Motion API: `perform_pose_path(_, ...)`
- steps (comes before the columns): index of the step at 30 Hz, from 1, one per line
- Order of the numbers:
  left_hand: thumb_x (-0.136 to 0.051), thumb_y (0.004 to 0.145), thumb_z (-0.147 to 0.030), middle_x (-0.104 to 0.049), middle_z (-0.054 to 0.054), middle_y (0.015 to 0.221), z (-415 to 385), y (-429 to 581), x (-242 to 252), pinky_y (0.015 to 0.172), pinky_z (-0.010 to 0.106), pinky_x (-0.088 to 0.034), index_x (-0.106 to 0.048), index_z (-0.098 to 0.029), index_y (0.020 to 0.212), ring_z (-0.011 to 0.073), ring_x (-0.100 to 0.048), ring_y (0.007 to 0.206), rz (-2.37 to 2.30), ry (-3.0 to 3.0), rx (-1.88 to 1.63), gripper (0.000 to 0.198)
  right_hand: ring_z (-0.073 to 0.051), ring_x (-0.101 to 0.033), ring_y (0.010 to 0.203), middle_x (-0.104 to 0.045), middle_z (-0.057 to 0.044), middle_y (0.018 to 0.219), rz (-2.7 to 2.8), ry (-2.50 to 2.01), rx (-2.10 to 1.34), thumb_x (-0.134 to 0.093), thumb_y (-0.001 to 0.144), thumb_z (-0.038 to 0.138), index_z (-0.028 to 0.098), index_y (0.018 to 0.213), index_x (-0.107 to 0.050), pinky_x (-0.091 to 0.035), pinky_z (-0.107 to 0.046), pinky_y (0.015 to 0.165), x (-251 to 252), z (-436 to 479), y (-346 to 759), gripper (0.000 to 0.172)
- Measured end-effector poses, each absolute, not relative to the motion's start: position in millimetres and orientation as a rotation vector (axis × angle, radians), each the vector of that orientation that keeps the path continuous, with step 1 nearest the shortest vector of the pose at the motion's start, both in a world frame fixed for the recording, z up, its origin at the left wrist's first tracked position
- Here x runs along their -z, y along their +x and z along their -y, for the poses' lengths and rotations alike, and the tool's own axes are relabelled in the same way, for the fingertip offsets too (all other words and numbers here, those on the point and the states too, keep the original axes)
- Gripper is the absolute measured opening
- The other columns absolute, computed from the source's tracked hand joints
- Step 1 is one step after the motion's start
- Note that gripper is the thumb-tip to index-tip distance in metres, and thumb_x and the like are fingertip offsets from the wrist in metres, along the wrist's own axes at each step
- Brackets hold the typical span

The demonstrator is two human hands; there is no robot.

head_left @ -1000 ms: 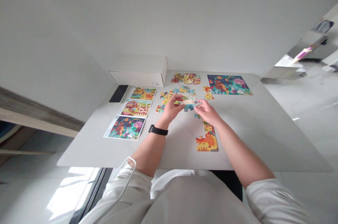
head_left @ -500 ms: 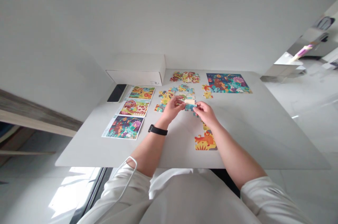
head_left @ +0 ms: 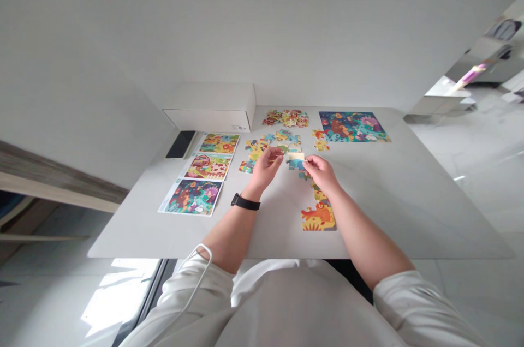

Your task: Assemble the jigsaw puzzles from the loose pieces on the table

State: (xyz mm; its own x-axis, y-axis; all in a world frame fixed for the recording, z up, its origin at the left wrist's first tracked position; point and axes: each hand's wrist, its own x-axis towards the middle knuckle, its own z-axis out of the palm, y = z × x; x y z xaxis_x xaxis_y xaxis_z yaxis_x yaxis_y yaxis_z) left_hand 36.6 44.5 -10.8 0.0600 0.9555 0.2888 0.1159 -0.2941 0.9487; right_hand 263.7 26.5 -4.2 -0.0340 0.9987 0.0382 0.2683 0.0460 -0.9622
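My right hand [head_left: 322,173] pinches the right edge of some joined puzzle pieces [head_left: 296,163], blue below with a cream strip on top. My left hand [head_left: 266,168], a black band on its wrist, is just left of these pieces and apart from them. Its fingers are loosely bent, with nothing visible in them. Below my right hand lies a joined section of yellow puzzle [head_left: 318,216] with an orange lion. Loose yellow and blue puzzle pieces [head_left: 257,148] lie beyond my left hand, partly covered by it.
Three picture cards [head_left: 196,197] lie in a column at the left, beside a phone [head_left: 180,144]. A long white box [head_left: 208,120] stands against the wall. At the back are a pile of reddish pieces [head_left: 289,118] and a dark, colourful finished puzzle [head_left: 354,127]. Several yellow pieces [head_left: 321,144] touch its left side.
My left hand has let go of the blue and cream pieces and drawn slightly left. My right hand still holds them, and they have shifted a little to the right.
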Motion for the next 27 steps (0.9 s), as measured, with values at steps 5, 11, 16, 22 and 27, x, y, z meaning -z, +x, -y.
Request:
perform_pose_path(5, -0.082, 0.094, -0.036, -0.069, 0.013, 0.139, -32.0, 38.1, 3.6, 0.113, 0.05, -0.055, -0.07, -0.024, 0.125, 0.0296, -0.064, 0.134, -1.105, 2.255, -1.262, 0.035, -0.02, -0.065, 0.066, -0.072, 0.0, 0.075, 1.472, -1.377, -1.079, -0.068, 0.086, 0.059, 0.026, 0.092, -0.067, -0.051, -0.03, 0.063, 6.3, -26.3, 262.7, 0.034)
perform_pose_path(11, -0.077, 0.096, -0.027, -0.067, 0.013, 0.143, -29.5, 40.8, 4.3, 0.119, 0.051, -0.049, -0.072, -0.025, 0.129, 0.0308, -0.061, 0.137, -1.118, 2.381, -1.112, 0.033, -0.02, -0.064, 0.066, -0.073, -0.001, 0.077, 1.531, -1.378, -1.076, -0.067, 0.087, 0.063, 0.026, 0.091, -0.069, -0.051, -0.031, 0.061, 0.0, -25.2, 263.2, 0.037)
perform_pose_path(16, -0.075, 0.096, -0.026, -0.066, 0.013, 0.141, -32.0, 37.4, 9.7, 0.12, 0.051, -0.048, -0.077, -0.026, 0.123, 0.0313, -0.061, 0.135, -1.176, 2.354, -1.001, 0.028, -0.022, -0.068, 0.073, -0.079, -0.004, 0.088, 1.496, -1.447, -0.957, -0.063, 0.091, 0.062, 0.026, 0.101, -0.074, -0.055, -0.032, 0.068, 0.4, -31.8, 276.3, 0.039)
perform_pose_path(22, -0.075, 0.095, -0.026, -0.067, 0.014, 0.137, -33.8, 37.2, 19.9, 0.117, 0.054, -0.049, -0.08, -0.025, 0.121, 0.0326, -0.063, 0.129, -1.2, 2.428, -0.769, 0.026, -0.021, -0.069, 0.076, -0.081, -0.002, 0.09, 1.604, -1.642, -0.792, -0.065, 0.092, 0.047, 0.028, 0.1, -0.077, -0.053, -0.032, 0.073, 8.3, -36.9, 287.0, 0.023)
perform_pose_path(27, -0.077, 0.093, -0.025, -0.068, 0.013, 0.134, -36.6, 38.1, 25.2, 0.115, 0.053, -0.049, -0.082, -0.027, 0.119, 0.032, -0.062, 0.127, -1.205, 2.43, -0.737, 0.027, -0.022, -0.07, 0.08, -0.081, -0.003, 0.093, 1.741, -1.683, -0.679, -0.064, 0.094, 0.04, 0.028, 0.099, -0.08, -0.052, -0.033, 0.079, 9.8, -34.4, 283.8, 0.02)
